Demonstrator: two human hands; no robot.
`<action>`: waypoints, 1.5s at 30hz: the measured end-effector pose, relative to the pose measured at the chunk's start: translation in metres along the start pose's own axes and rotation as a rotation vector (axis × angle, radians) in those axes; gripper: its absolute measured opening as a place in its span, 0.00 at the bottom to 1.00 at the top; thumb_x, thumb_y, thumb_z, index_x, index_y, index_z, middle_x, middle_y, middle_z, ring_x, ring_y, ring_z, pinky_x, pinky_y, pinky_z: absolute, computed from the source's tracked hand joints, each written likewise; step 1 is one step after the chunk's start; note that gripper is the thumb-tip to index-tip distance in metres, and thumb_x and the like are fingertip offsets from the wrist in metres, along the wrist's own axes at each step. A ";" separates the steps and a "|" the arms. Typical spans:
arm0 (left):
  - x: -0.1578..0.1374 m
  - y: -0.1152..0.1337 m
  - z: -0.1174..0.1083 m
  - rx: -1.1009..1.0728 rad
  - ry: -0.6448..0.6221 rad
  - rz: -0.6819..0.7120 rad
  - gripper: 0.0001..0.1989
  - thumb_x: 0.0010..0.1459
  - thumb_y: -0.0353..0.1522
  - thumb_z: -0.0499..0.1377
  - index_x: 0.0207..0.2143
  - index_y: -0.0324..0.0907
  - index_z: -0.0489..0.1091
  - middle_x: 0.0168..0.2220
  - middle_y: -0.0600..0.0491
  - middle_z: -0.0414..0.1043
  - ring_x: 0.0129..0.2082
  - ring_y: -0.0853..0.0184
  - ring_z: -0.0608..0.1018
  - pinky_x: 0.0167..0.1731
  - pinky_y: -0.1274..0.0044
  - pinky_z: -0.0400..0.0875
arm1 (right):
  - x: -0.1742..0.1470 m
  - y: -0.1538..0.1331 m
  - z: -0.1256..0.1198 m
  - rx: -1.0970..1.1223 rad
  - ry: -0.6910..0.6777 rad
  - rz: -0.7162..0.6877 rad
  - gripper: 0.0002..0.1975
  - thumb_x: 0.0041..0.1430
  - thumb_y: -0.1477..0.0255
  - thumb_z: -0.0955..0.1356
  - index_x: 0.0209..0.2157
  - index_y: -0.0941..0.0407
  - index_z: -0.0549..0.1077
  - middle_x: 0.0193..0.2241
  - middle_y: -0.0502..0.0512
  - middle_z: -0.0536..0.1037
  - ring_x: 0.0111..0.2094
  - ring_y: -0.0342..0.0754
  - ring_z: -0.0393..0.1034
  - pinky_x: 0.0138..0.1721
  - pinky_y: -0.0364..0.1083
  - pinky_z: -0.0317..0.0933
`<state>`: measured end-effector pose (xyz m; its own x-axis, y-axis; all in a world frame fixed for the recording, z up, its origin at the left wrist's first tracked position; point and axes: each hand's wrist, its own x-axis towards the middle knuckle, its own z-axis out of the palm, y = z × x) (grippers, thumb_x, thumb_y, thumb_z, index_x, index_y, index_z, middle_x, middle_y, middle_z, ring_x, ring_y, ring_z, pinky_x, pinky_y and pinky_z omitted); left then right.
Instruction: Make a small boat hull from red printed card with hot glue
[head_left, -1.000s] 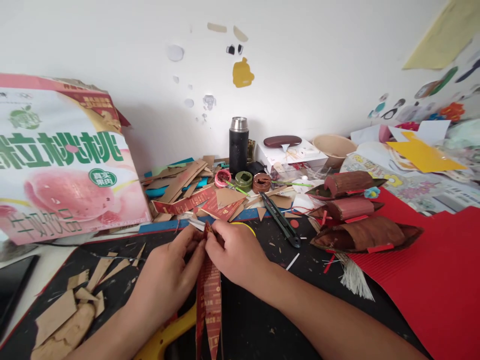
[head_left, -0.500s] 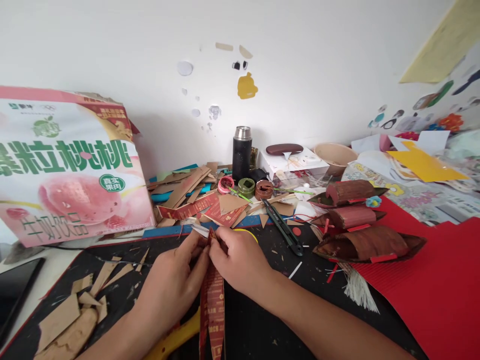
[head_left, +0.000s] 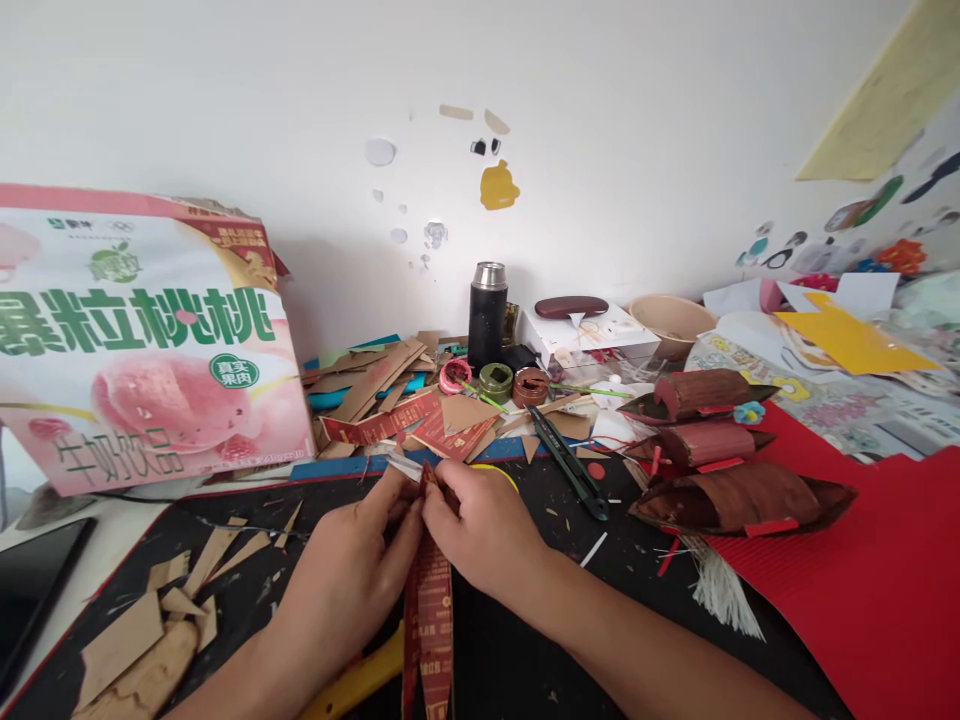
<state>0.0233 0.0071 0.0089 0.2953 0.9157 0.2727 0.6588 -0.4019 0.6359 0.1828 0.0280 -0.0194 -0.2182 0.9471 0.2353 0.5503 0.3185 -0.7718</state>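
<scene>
My left hand (head_left: 349,560) and my right hand (head_left: 484,515) meet in the middle, both pinching the far end of a red printed cardboard piece (head_left: 433,625). Its two long, tapering strips hang toward me below the fingers. A pale, shiny strip (head_left: 405,464) sticks out past my left fingertips; whether it is held or lies behind cannot be made out. Partly covered by my left wrist, a yellow tool (head_left: 360,680) lies under the cardboard. To the right of my right hand rests a dark green utility knife (head_left: 568,465).
Three brown model boats (head_left: 750,495) stand at the right by red corrugated sheets (head_left: 885,570). Paint jars (head_left: 495,383), a black thermos (head_left: 487,318) and cardboard scraps (head_left: 382,380) line the back. A peach drink carton (head_left: 150,340) stands left, behind more offcuts (head_left: 120,640).
The camera view has shifted slightly, so the whole scene sits a little lower and to the right. Both hands keep their pinch on the cardboard, with barely any movement.
</scene>
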 end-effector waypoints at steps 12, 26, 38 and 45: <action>-0.001 0.000 -0.001 -0.013 -0.010 -0.027 0.05 0.67 0.34 0.52 0.37 0.50 0.66 0.30 0.56 0.84 0.30 0.62 0.87 0.27 0.78 0.75 | -0.001 -0.001 -0.001 -0.009 -0.010 0.003 0.11 0.64 0.73 0.66 0.27 0.54 0.66 0.21 0.46 0.66 0.24 0.43 0.56 0.28 0.45 0.44; -0.002 0.001 -0.001 -0.039 0.002 -0.023 0.04 0.68 0.34 0.53 0.39 0.49 0.67 0.31 0.58 0.83 0.30 0.65 0.86 0.27 0.80 0.74 | 0.000 -0.002 -0.003 0.013 -0.014 -0.002 0.11 0.65 0.74 0.66 0.27 0.54 0.65 0.21 0.46 0.67 0.24 0.43 0.58 0.28 0.44 0.45; -0.002 0.002 -0.001 0.039 0.041 0.005 0.06 0.67 0.34 0.52 0.42 0.49 0.69 0.33 0.54 0.86 0.30 0.60 0.87 0.26 0.78 0.76 | 0.001 -0.003 -0.004 0.025 -0.015 -0.009 0.10 0.65 0.74 0.65 0.28 0.54 0.65 0.22 0.47 0.69 0.24 0.43 0.61 0.28 0.44 0.46; -0.003 -0.001 0.001 0.075 0.052 0.032 0.08 0.68 0.33 0.52 0.45 0.48 0.70 0.35 0.54 0.87 0.31 0.61 0.88 0.25 0.78 0.75 | 0.001 -0.004 -0.005 0.024 -0.011 -0.012 0.11 0.66 0.74 0.65 0.28 0.54 0.64 0.23 0.48 0.71 0.26 0.45 0.65 0.30 0.44 0.48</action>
<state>0.0225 0.0048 0.0072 0.2825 0.9006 0.3303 0.6999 -0.4290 0.5711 0.1845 0.0280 -0.0136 -0.2336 0.9427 0.2382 0.5281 0.3287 -0.7830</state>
